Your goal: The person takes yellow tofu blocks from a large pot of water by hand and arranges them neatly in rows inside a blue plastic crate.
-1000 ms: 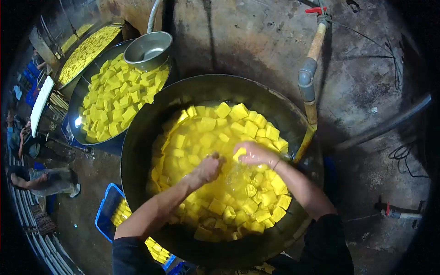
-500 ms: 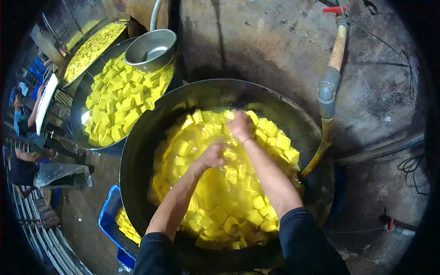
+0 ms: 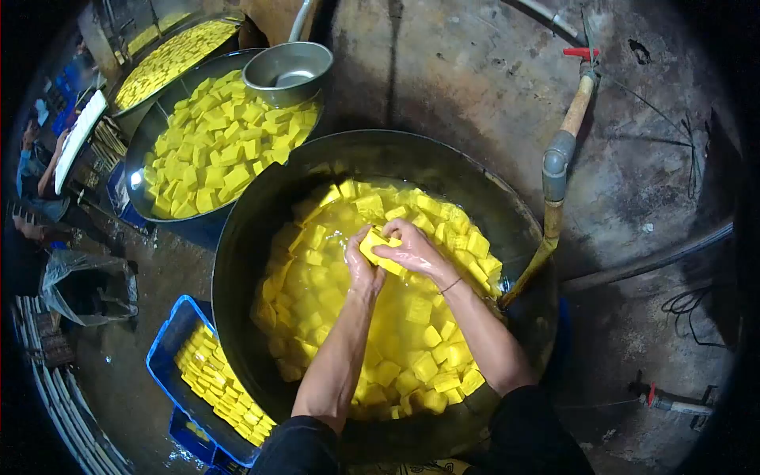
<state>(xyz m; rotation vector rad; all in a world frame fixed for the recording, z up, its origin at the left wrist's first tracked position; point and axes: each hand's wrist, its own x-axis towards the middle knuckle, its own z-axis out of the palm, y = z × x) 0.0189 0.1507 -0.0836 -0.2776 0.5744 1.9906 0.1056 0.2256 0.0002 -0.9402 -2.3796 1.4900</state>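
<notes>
Both my hands meet over the middle of a large dark wok (image 3: 245, 237) holding yellow liquid and many yellow tofu blocks (image 3: 423, 366). My left hand (image 3: 364, 257) is closed around the near side of some yellow tofu (image 3: 374, 241), just above the liquid. From the right, my right hand (image 3: 413, 249) wraps its fingers over the same tofu, with more yellow tofu showing under the palm. How many blocks are in the grip I cannot tell. Other blocks float or lie under the surface around my wrists.
Behind left stands another wok of yellow tofu blocks (image 3: 210, 150), with a metal ladle (image 3: 289, 71) resting on it. A blue crate (image 3: 170, 332) of tofu sits at the lower left. A pipe (image 3: 558, 166) reaches the wok's right rim. People (image 3: 39, 174) are at the far left.
My hands were apart, with the right at the wok's far side. Now they have come together, raised out of the liquid and closed on tofu. The camera view has shifted slightly.
</notes>
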